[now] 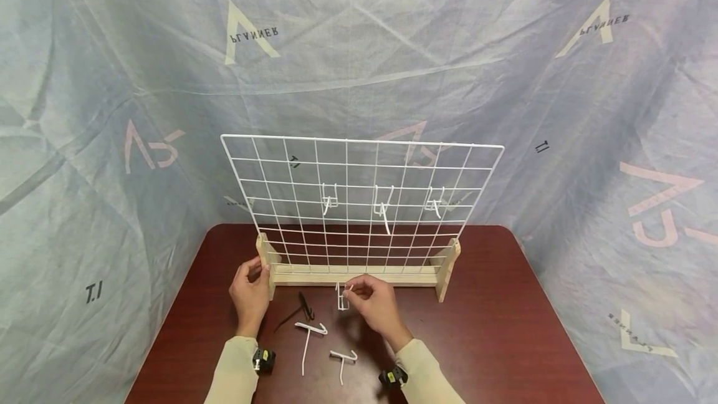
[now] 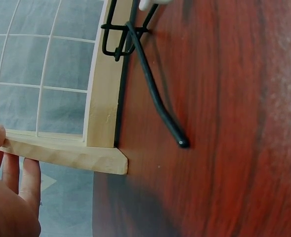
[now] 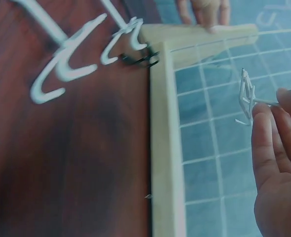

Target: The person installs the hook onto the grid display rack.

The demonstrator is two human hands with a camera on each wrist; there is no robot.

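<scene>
My left hand (image 1: 249,298) holds the left wooden side piece (image 2: 66,155) of a stand, thumb on one face and fingers on the other. In my right hand (image 1: 380,307), thumb and fingertips pinch the prong of a white wire hook (image 3: 247,98), whose frame points away from the hand, in front of the white wire grid panel (image 1: 346,230). On that panel hang three white hooks, at left (image 1: 329,202), middle (image 1: 383,209) and right (image 1: 434,205). A black hook (image 2: 155,89) lies on the table near my left hand.
Two loose white hooks, one (image 1: 307,330) beside the black hook and one (image 1: 343,358) closer to the front, lie on the dark red wooden table (image 1: 493,329). A wooden base bar (image 1: 359,278) runs below the grid. Grey printed cloth (image 1: 348,48) surrounds the table.
</scene>
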